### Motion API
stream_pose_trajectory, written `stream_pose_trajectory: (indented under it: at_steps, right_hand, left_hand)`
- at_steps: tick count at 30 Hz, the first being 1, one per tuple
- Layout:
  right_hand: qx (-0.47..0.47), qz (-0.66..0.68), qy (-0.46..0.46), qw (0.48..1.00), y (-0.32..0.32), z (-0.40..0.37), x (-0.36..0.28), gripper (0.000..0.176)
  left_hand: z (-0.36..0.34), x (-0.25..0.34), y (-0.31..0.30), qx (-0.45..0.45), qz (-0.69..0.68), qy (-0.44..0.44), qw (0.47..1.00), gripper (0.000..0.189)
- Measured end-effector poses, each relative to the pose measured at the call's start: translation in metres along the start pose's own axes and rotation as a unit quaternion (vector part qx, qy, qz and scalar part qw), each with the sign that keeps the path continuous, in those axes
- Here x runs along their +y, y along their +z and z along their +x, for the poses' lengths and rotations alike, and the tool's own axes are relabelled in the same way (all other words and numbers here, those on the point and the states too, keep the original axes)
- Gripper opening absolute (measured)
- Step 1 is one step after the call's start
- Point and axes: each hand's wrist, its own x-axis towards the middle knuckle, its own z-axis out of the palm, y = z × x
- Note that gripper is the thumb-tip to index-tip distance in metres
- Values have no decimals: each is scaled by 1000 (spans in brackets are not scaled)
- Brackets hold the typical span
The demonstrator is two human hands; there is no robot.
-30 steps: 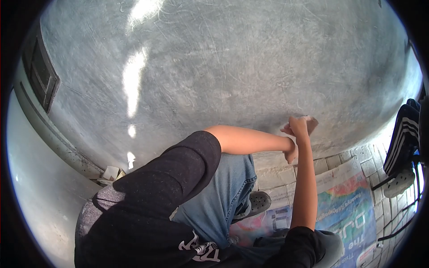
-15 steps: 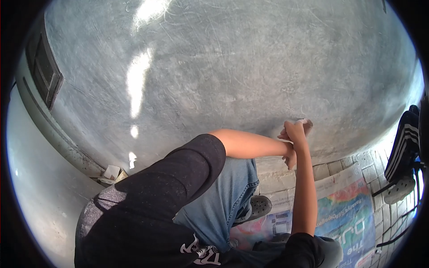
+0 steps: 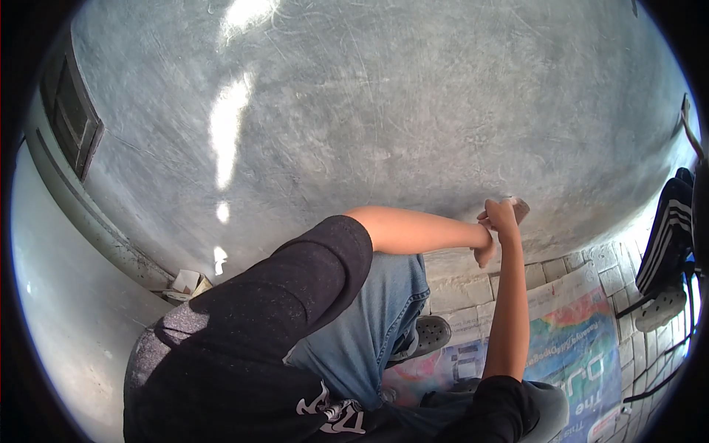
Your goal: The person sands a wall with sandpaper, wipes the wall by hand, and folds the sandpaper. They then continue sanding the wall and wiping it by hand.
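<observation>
My right hand [image 3: 501, 215] is closed on a small brown sheet that looks like sandpaper [image 3: 521, 210], at the lower part of a grey plastered wall [image 3: 354, 118]. Its fingers are bent, and the sheet sticks out on the far right side of the hand. My left hand [image 3: 484, 253] hangs bent at the wrist just below and left of the right one. The left fingers point downward, loosely apart, with nothing seen in them.
A printed banner [image 3: 546, 325] lies on the paving [image 3: 609, 277] under my feet. Dark striped cloth [image 3: 665, 232] and a grey clog [image 3: 659, 311] are by thin dark legs at right. A small box [image 3: 186, 282] sits at the wall's foot on the left.
Both hands have shifted slightly to the right along the wall, the brown sheet moving with the right hand. A dark curved piece now shows at the far right edge.
</observation>
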Motion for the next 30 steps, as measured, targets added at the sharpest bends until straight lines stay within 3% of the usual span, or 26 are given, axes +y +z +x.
stream_pose_trajectory:
  at_steps: [1, 2, 3, 5, 6, 8, 11, 13, 14, 16, 18, 19, 21, 23, 24, 26, 27, 29, 30]
  right_hand:
    - [23, -20, -14, 999, 0, 5, 6, 38]
    - [21, -58, -56, 997, 7, 16, 17, 38]
    - [23, -57, -57, 996, 9, 15, 11, 38]
    - [6, -35, -39, 999, 18, 10, 6, 37]
    - [15, -110, -53, 992, 11, 16, 11, 37]
    - [29, -150, -21, 988, -9, 21, 24, 37]
    - [65, -220, 1, 973, 2, 8, 10, 39]
    - [208, -360, -151, 897, 23, 3, 12, 38]
    - [131, -326, -99, 931, 18, 9, 9, 44]
    - [101, -300, -54, 947, 0, 6, -1, 47]
    - [50, -275, 18, 960, -11, -14, -17, 53]
    - [52, -273, 16, 960, -1, -12, -13, 53]
    - [202, -332, -102, 916, 20, -11, -4, 44]
    - [186, -316, -92, 926, 11, -3, -5, 53]
    - [115, -291, -46, 948, -2, 6, -1, 60]
    - [19, -243, 28, 969, -15, 8, -1, 69]
    - [21, -240, 26, 970, -8, 6, 0, 69]
    - [131, -269, -68, 952, 17, 2, 5, 52]
    - [115, -264, -69, 955, 23, 8, 6, 51]
  left_hand:
    - [-21, 8, -9, -8, 3, -25, 1000, 35]
    - [-26, 5, -2, 67, 8, -9, 998, 33]
    - [-58, 20, -18, 73, 8, -55, 996, 32]
    - [-31, 0, -4, 100, -22, -6, 995, 32]
    - [-12, -5, 0, 99, -24, -5, 995, 32]
    - [18, -10, 8, 1, -5, 19, 1000, 33]
    - [23, -16, 17, 62, 9, 65, 996, 32]
    - [12, -16, 11, 61, -22, 56, 996, 31]
    - [4, -14, 9, 56, -54, 50, 996, 31]
    - [21, -14, 17, 32, -39, 79, 996, 30]
    - [33, -28, 28, 66, -31, 84, 994, 32]
    - [31, -32, 27, 89, 7, 108, 990, 34]
    - [41, -38, 23, 79, 4, 102, 992, 34]
    - [63, -42, 29, 57, -10, 94, 994, 36]
    - [74, -42, 35, 44, -20, 91, 995, 37]
    - [20, -7, 12, 8, -25, 31, 999, 39]
    - [15, -5, 8, 7, -22, 29, 999, 39]
    - [2, -3, -6, -31, -37, 15, 999, 39]
    - [-8, -1, -18, -63, -67, 2, 996, 41]
